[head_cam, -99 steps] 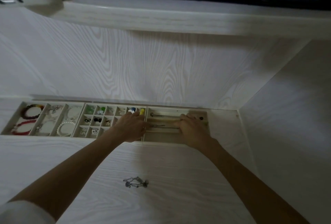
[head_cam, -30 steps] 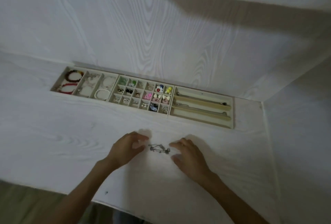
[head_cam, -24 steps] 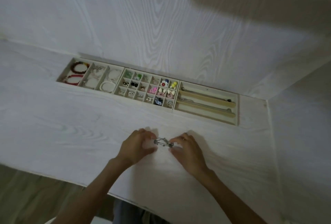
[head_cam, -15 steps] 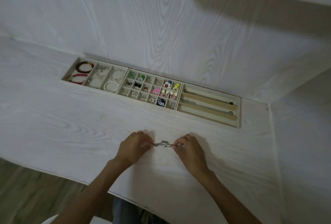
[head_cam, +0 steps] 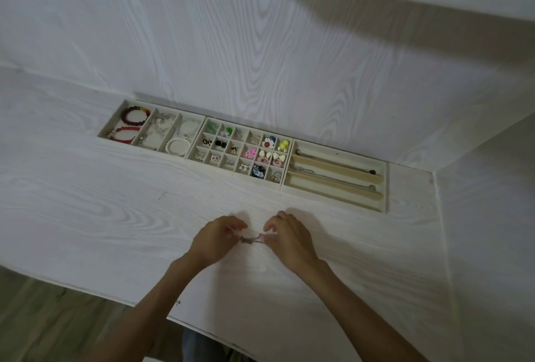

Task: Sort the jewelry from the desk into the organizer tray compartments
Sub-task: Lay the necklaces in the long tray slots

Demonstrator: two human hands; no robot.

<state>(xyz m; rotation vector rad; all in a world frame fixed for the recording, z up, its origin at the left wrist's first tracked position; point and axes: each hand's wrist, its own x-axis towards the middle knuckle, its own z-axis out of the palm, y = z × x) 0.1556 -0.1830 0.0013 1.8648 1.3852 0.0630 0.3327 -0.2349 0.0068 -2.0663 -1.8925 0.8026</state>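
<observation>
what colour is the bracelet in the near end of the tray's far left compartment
Red: the beaded bracelet lying in the organizer tray, seen in the head view.

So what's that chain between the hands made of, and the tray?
The chain, pinched by left hand and right hand, looks like thin grey metal: fine links, dull glint. The tray seems cream and matte, perhaps fabric-lined; too soft to confirm.

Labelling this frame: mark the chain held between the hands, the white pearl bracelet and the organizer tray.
chain (head_cam: 252, 240), head view, its middle between the hands
white pearl bracelet (head_cam: 168, 144), head view, left arc of beads
organizer tray (head_cam: 386, 187), head view, right rim
</observation>
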